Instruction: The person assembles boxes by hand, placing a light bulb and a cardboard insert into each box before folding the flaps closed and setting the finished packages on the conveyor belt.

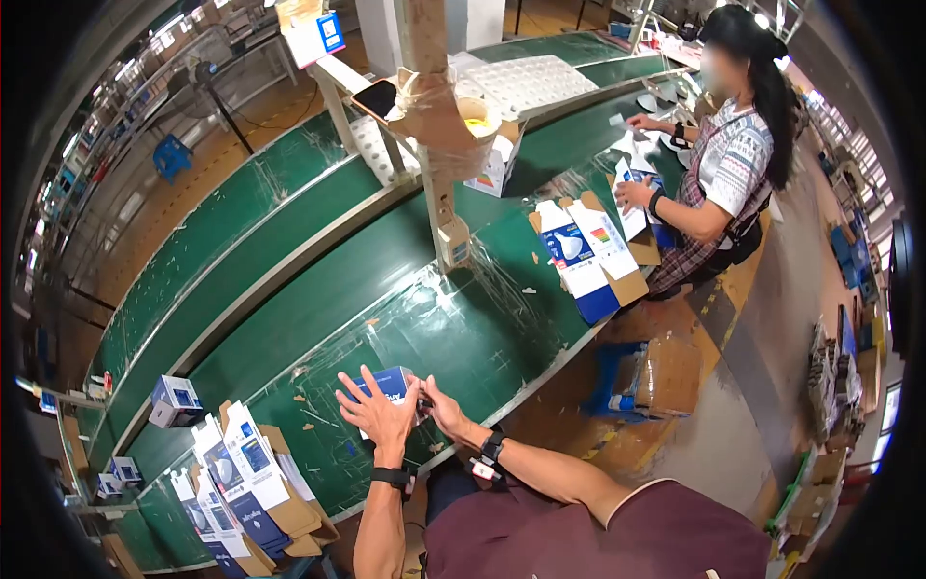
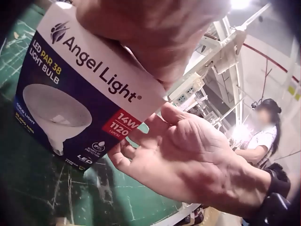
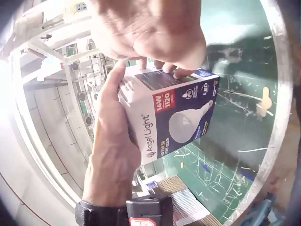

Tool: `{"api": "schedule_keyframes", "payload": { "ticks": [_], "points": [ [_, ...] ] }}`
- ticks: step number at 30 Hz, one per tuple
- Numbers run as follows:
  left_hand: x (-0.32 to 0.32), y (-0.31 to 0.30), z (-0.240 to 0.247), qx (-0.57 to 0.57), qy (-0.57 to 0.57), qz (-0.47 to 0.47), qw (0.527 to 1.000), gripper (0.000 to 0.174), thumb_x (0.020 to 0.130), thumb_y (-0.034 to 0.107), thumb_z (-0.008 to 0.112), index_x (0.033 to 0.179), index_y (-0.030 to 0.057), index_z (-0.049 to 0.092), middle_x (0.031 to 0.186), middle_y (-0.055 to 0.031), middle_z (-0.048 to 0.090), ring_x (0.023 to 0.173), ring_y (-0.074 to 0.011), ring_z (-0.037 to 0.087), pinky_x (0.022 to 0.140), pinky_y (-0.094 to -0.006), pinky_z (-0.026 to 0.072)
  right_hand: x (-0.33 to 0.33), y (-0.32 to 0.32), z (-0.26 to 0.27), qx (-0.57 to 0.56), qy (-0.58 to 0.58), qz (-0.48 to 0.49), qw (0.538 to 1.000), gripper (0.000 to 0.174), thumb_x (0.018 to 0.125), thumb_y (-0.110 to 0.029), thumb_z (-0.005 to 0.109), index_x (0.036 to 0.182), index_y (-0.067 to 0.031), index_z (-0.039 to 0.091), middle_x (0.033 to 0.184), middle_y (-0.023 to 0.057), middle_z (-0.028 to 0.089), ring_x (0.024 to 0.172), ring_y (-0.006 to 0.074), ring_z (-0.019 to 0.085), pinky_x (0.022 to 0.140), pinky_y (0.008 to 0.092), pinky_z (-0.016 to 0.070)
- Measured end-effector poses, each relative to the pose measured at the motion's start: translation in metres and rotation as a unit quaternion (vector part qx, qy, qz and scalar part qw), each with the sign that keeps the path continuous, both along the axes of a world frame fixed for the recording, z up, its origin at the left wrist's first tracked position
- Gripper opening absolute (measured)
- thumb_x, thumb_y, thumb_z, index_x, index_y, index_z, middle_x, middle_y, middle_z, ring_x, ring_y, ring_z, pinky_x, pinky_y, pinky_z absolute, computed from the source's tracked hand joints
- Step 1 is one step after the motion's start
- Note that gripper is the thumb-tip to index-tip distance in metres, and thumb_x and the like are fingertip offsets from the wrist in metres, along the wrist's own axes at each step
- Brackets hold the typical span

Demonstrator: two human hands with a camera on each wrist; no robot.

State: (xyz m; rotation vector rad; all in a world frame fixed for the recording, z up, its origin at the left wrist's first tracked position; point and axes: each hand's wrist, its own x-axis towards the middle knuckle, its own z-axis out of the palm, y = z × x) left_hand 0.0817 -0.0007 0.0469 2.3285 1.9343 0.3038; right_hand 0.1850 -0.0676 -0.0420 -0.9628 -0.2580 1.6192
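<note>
A blue and white light bulb box (image 1: 391,378), printed "Angel Light", is between my two hands over the green work surface. My left hand (image 1: 379,413) has its fingers spread and lies flat along one side of the box, as the right wrist view shows. At the opposite end my right hand (image 1: 446,410) grips the box with bent fingers at its edge. A bulb picture and a red 14W label face out on the box (image 2: 66,101) in the left wrist view. The fingertips of my right hand (image 3: 155,37) reach onto the box's end panel, partly covering it.
Flattened bulb cartons (image 1: 246,482) are stacked at my left. More cartons (image 1: 579,246) lie at the right, near another person (image 1: 733,154) handling packaging. A post (image 1: 434,154) rises from the bench. Finished-looking boxes (image 1: 176,400) stand at the far left.
</note>
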Motion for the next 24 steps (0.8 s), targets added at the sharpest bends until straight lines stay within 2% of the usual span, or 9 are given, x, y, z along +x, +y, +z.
{"api": "schedule_keyframes", "payload": {
  "ticks": [3,4,6,8,11,13,16,20,24],
  "points": [
    [-0.002,0.029,-0.001,0.000,-0.039,-0.002,0.999,0.090,0.072,0.055,0.077,0.146,0.0111,0.053,0.166,-0.0261,0.027,0.138,-0.0521,0.038,0.110,-0.0654,0.0323,0.011,0.021,0.011,-0.018,-0.001,0.040,0.999,0.074,0.111,-0.061,0.028,0.164,-0.0095,0.034,0.163,0.0079,0.042,0.147,0.0209,0.038,0.121,0.0452,0.0292],
    [-0.008,0.047,-0.001,0.019,-0.016,-0.011,1.000,0.088,0.071,0.054,0.078,0.145,0.0118,0.054,0.166,-0.0256,0.027,0.136,-0.0516,0.039,0.109,-0.0651,0.0331,0.027,0.029,0.019,-0.047,-0.029,0.081,0.995,0.069,0.111,-0.055,0.043,0.161,-0.0080,0.039,0.156,0.0080,0.050,0.133,0.0175,0.050,0.112,0.0393,0.0408],
    [-0.040,0.096,0.001,0.047,0.026,-0.022,0.998,0.085,0.069,0.052,0.079,0.142,0.0133,0.057,0.165,-0.0245,0.029,0.134,-0.0505,0.041,0.107,-0.0643,0.0348,0.077,0.051,0.023,0.027,-0.274,0.068,0.959,0.062,0.108,-0.044,0.058,0.155,-0.0054,0.049,0.138,0.0049,0.062,0.111,0.0134,0.059,0.097,0.0331,0.0506],
    [-0.076,0.167,0.028,0.087,0.048,0.029,0.995,0.078,0.063,0.048,0.081,0.132,0.0183,0.061,0.160,-0.0209,0.036,0.129,-0.0469,0.047,0.105,-0.0635,0.0378,0.166,0.083,0.053,0.120,-0.433,-0.111,0.886,0.044,0.104,-0.031,0.066,0.137,-0.0025,0.060,0.114,0.0008,0.066,0.099,0.0112,0.061,0.085,0.0312,0.0527],
    [-0.151,0.277,0.020,0.154,0.118,0.090,0.977,0.071,0.069,0.046,0.081,0.133,0.0218,0.060,0.159,-0.0123,0.040,0.118,-0.0433,0.057,0.088,-0.0565,0.0496,0.333,0.133,0.077,0.051,-0.745,-0.252,0.616,0.043,0.095,-0.018,0.067,0.132,0.0009,0.059,0.112,0.0148,0.068,0.099,0.0255,0.068,0.084,0.0372,0.0548],
    [-0.205,0.336,-0.027,0.109,0.123,0.139,0.977,0.077,0.077,0.053,0.075,0.146,0.0242,0.055,0.166,-0.0093,0.035,0.126,-0.0419,0.055,0.096,-0.0604,0.0474,0.408,0.177,0.124,0.122,-0.828,-0.229,0.498,0.060,0.089,-0.006,0.067,0.148,-0.0022,0.050,0.134,0.0257,0.063,0.126,0.0428,0.061,0.107,0.0421,0.0498],
    [-0.228,0.362,-0.041,0.005,0.137,0.200,0.970,0.075,0.090,0.057,0.063,0.155,0.0252,0.046,0.169,-0.0061,0.033,0.134,-0.0442,0.049,0.105,-0.0612,0.0420,0.462,0.223,0.174,0.053,-0.917,-0.138,0.372,0.055,0.087,-0.005,0.067,0.140,-0.0043,0.054,0.126,0.0256,0.064,0.116,0.0449,0.063,0.103,0.0439,0.0503],
    [-0.258,0.382,-0.061,0.029,0.160,0.181,0.970,0.078,0.096,0.063,0.057,0.160,0.0238,0.038,0.171,-0.0090,0.029,0.147,-0.0435,0.037,0.110,-0.0650,0.0365,0.488,0.251,0.197,-0.025,-0.934,0.028,0.355,0.043,0.086,-0.009,0.069,0.127,-0.0065,0.060,0.113,0.0232,0.065,0.105,0.0432,0.065,0.094,0.0449,0.0518],
    [-0.264,0.405,-0.051,0.001,0.152,0.214,0.965,0.082,0.097,0.070,0.051,0.162,0.0211,0.036,0.172,-0.0121,0.026,0.153,-0.0435,0.029,0.115,-0.0659,0.0307,0.478,0.235,0.204,-0.009,-0.930,0.054,0.365,0.031,0.085,-0.012,0.070,0.115,-0.0087,0.066,0.100,0.0209,0.067,0.093,0.0416,0.066,0.084,0.0458,0.0532]
  ]
}}
